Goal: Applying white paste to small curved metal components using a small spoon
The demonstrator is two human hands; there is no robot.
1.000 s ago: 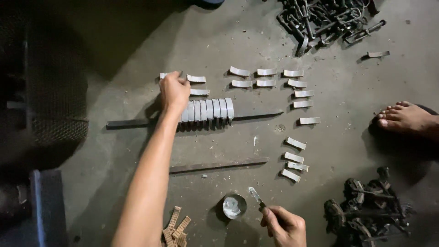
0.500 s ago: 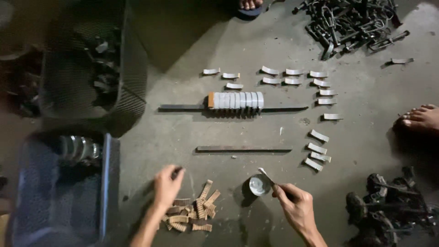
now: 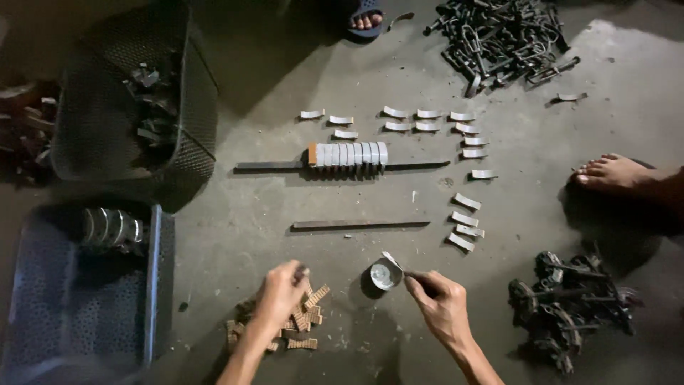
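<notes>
Left hand [image 3: 281, 291] pinches a brown ribbed piece over the pile [image 3: 299, 322] at the floor's near edge; right hand [image 3: 438, 303] grips a thin blade [image 3: 393, 260], tip dipping leftward into the small tin [image 3: 385, 274] between them.

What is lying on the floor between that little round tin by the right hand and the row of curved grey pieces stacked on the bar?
In the head view, one loose flat metal bar lies crosswise between the tin and the stacked row; the rest is bare floor.

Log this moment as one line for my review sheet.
left hand: on pile of brown ridged pieces | right hand: holds small blade over round tin | floor: curved metal pieces laid out
</notes>
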